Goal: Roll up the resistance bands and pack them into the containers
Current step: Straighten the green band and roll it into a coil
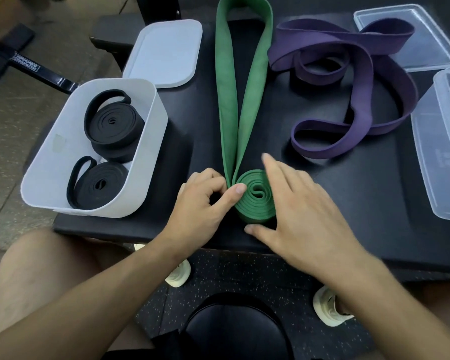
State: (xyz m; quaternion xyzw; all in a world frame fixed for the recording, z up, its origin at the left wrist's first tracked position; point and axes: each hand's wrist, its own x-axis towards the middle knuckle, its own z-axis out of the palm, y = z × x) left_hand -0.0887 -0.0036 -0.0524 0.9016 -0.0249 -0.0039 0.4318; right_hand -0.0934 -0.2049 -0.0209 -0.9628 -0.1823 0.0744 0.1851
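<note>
From the head view, the rolling step is in hand: the green band (256, 196) is part-wound into a flat spiral coil standing on edge near the front of the dark, matte counter (348, 203), with its two unrolled tails running away as a long narrow V. The left hand (205, 201) has its grip clamped on the band, thumb and curled fingers pinching where the tails meet the coil. The right hand (296, 209), blurred, has its grip apart, straight fingers spread against the coil's right side. The next move likely calls for turning the coil forward along the tails while keeping the layers tight, since the rubbery strip looks springy enough to unwind. The white container (151, 120), opaque with rounded corners, holds two rolled black bands (113, 126) at left, with its white lid (164, 55) behind it. The purple band (361, 81), broad and limp, lies in loose loops at right, unrolled. A clear container (442, 141) and a clear lid (426, 48) sit at the far right edge.
</note>
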